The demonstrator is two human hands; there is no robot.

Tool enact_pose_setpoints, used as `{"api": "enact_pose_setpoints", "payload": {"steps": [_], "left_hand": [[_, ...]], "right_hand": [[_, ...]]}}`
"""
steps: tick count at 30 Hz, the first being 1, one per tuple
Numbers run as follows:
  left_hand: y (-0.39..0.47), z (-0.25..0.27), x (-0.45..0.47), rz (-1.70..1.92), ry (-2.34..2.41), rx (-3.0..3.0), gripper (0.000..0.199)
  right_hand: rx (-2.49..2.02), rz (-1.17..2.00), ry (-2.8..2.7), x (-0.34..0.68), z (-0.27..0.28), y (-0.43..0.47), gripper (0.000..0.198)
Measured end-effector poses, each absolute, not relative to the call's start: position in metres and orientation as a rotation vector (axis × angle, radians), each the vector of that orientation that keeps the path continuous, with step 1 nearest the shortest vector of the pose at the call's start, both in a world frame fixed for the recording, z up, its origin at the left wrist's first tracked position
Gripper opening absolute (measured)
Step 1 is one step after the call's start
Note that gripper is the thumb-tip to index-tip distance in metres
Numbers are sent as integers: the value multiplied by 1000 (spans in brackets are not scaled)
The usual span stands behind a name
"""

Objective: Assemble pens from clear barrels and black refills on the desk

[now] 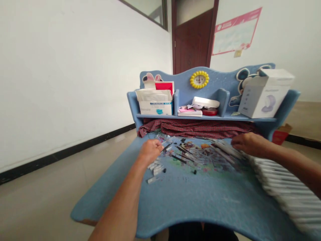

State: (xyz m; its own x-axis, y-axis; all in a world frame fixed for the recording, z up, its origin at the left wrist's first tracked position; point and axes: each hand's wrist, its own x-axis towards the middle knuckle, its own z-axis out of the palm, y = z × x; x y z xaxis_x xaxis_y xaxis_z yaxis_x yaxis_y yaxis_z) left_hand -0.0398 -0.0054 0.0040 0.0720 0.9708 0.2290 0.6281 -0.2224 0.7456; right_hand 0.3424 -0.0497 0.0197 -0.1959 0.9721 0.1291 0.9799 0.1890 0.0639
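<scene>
My left hand is closed in a pinch at the left of the blue desk, on one end of a slim dark pen-like stick. More dark sticks lie scattered to its right. Below the hand are several short clear plastic pieces, with a small black cap beside them. My right hand has its fingers curled together at the right, near a bundle of long pale tubes. Blur hides whether anything is between those fingers.
Many white stick-like pieces lie in a row at the right edge of the desk. Another black cap is near the middle. Plaid cloth lies beneath the shelf, which holds a mask box and a white carton.
</scene>
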Motion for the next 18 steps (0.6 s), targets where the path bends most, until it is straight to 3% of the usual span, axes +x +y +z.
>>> {"api": "enact_pose_setpoints", "payload": {"steps": [5,11,18], "left_hand": [[-1,1,-48,813,1814,2114,8],[1,-2,-50,738,1961,2157,9],[4,1,-56,633,2179,2128,10]], "right_hand": [[-1982,-137,-2625,289,18,-51,23],[-2172,-214,-2510,272,9,-48,25],[-2213,-85,-2381,278,1,-41,23]]}}
